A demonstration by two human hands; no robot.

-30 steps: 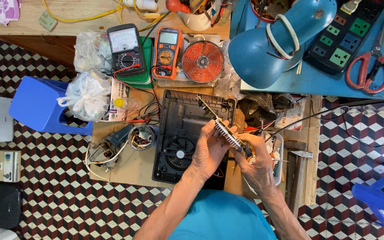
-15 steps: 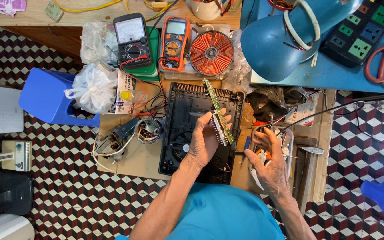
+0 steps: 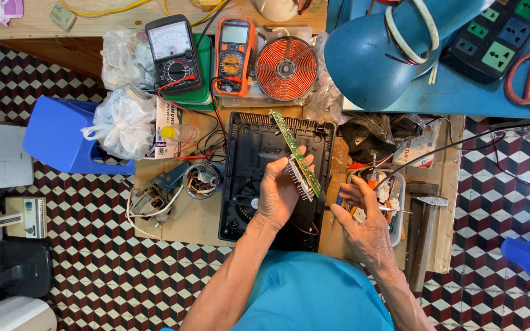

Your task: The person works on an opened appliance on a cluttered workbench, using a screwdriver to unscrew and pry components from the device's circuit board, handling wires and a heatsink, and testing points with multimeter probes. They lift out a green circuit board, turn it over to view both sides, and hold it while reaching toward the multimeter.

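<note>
Since 1 second ago, both hands no longer share the green circuit board; only the left hand grips it, above the black cooker base. Right hand has dropped beside the parts tray, fingers half-curled; whether it holds anything I cannot tell.

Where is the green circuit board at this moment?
In the head view, the green circuit board is held edge-up in the left hand, above the black casing, centre.

One narrow green circuit board is held in the left hand, raised above the open black appliance casing and slanting from upper left to lower right. A ribbed silver heat sink is fixed to its lower portion, fins facing the palm, with the fingers closed around that end. The upper end projects free beyond the fingertips, edge-on to the camera.
</note>
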